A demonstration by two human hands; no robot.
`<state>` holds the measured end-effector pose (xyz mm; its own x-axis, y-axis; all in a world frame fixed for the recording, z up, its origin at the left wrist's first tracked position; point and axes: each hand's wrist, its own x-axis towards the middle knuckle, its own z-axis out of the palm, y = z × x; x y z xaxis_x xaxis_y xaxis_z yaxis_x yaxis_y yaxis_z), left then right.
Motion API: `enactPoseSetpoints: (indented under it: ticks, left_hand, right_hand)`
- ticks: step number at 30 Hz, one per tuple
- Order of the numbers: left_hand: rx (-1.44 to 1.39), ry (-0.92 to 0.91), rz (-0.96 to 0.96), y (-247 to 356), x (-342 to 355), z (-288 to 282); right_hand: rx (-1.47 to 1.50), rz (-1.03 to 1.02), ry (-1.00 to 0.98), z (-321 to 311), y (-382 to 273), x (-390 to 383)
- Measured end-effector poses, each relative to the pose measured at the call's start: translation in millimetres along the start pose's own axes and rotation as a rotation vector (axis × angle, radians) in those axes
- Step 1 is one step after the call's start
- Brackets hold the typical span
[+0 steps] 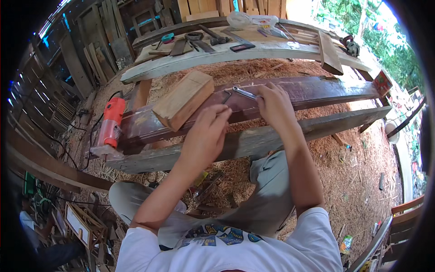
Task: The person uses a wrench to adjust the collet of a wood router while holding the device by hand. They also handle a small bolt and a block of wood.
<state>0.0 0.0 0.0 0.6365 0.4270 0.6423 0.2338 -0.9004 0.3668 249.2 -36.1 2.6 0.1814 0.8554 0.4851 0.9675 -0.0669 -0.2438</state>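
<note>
My right hand (275, 102) is closed around one end of a shiny metal wrench (244, 93), whose other end points left over the reddish-brown board (312, 90). Just left of it, my left hand (206, 131) pinches a thin dark metal piece (227, 96); its exact kind is too small to make out. The piece and the wrench's far end are close together, and I cannot tell whether they touch. Beyond my left hand a thick wooden block (183, 99) lies at a slant on the board. A red trim router (111, 120) stands at the board's left end.
Behind, a pale bench plank (190, 57) carries a hammer (213, 35), a phone (242, 47), a plastic bag (239, 19) and a circular saw (350, 46). A grey beam (244, 141) runs along the near side. Wood shavings (353, 149) cover the floor.
</note>
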Motion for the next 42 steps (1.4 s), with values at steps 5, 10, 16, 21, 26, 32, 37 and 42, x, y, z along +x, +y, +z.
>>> enactPoseSetpoints:
  ticks: [5, 10, 16, 21, 26, 32, 37, 42]
  left_hand:
    - [0.254, 0.044, -0.172, -14, 42, 30]
    - [0.329, -0.025, -0.203, -13, 43, 28]
    - [0.491, -0.078, -0.185, -24, 40, 30]
    - [0.479, -0.028, -0.135, -31, 29, 15]
    - [0.075, 0.155, -0.164, 0, 3, -18]
    - [-0.188, 0.239, -0.304, 32, -47, -65]
    - [-0.145, 0.262, -0.347, 37, -76, -100]
    - [-0.267, 0.347, -0.374, 48, -92, -138]
  right_hand:
    - [-0.350, -0.036, 0.056, 8, -10, 2]
    - [-0.316, 0.013, 0.040, 8, -12, -13]
    - [-0.136, 0.072, -0.026, 2, -16, -21]
    - [0.173, 0.113, 0.093, 5, -21, -28]
    - [1.080, 0.304, -0.106, -2, -47, -23]
    - [1.581, 0.166, -0.319, -1, -109, -31]
    - [1.577, 0.125, -0.456, -14, -162, -36]
    - [1.619, 0.079, -0.511, -33, -205, -33]
